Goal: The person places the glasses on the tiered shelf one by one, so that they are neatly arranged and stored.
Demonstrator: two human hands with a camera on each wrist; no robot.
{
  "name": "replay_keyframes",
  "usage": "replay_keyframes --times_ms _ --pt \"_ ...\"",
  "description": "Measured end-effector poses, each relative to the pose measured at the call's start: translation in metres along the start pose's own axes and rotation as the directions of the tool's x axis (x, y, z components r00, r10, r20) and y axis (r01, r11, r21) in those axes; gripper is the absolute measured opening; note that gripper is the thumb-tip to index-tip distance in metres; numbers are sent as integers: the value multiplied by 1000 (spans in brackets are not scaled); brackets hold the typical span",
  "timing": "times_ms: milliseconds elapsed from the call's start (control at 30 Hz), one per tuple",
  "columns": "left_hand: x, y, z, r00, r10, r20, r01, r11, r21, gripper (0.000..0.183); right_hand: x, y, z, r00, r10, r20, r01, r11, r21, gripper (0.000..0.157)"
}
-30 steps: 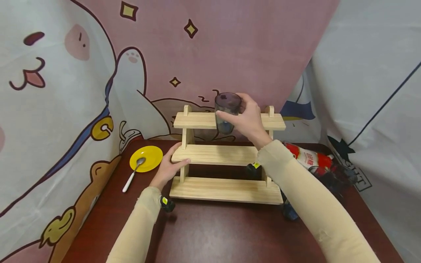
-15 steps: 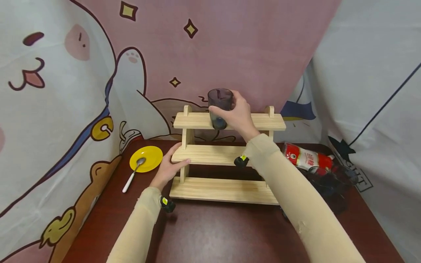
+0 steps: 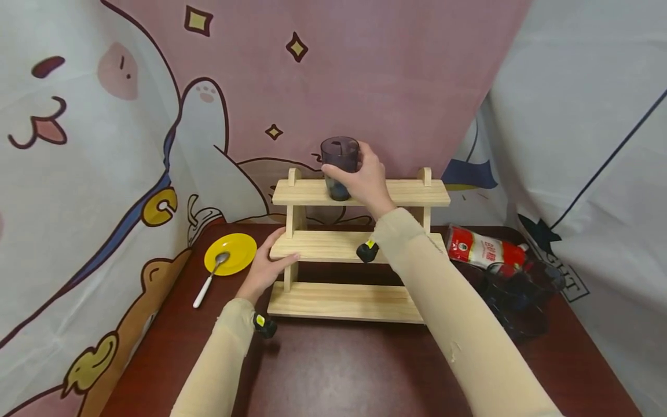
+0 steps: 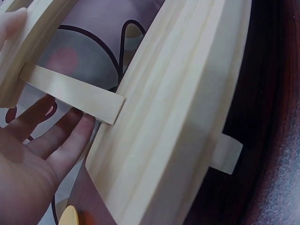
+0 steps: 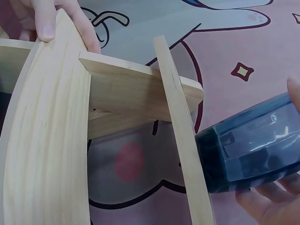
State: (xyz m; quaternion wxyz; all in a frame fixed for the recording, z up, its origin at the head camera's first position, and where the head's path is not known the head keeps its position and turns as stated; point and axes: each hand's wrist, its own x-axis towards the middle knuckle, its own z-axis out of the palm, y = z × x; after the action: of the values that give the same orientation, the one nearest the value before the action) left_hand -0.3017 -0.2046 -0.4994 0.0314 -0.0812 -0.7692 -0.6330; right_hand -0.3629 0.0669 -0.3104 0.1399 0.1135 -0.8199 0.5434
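Note:
A dark translucent drinking glass point(image 3: 337, 153) is upright at the top tier of a three-tier wooden shelf rack point(image 3: 333, 246). My right hand point(image 3: 369, 180) holds the glass from its right side, thumb in front. In the right wrist view the base of the glass point(image 5: 253, 145) appears to meet the top board. With my left hand point(image 3: 264, 267) I grip the left end of the middle board, the thumb on top. The left wrist view shows that hand's fingers point(image 4: 70, 136) beside an upright of the rack.
Left of the rack lies a yellow plate point(image 3: 244, 249) with a white-handled spoon point(image 3: 204, 289) leaning on its rim. To the right are a red and white packet point(image 3: 484, 248) and several dark glasses point(image 3: 521, 313), partly behind my right sleeve. A printed cloth hangs behind.
My right hand has carried the glass leftward and slightly back along the top board. The left hand has kept its hold on the middle board.

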Motion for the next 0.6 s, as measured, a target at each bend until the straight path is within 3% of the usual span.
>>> replay_keyframes --times_ms 233,367,600 --pt "1 2 0 999 -32 8 32 999 -10 83 4 4 -3 998 11 64 -10 1000 -22 91" --pt "-5 16 1 999 -51 17 51 999 -14 83 3 3 -10 991 -8 132 21 995 -94 103" --pt "-13 36 2 998 -61 22 61 998 -11 83 -10 4 -36 973 87 214 -45 980 -195 122"
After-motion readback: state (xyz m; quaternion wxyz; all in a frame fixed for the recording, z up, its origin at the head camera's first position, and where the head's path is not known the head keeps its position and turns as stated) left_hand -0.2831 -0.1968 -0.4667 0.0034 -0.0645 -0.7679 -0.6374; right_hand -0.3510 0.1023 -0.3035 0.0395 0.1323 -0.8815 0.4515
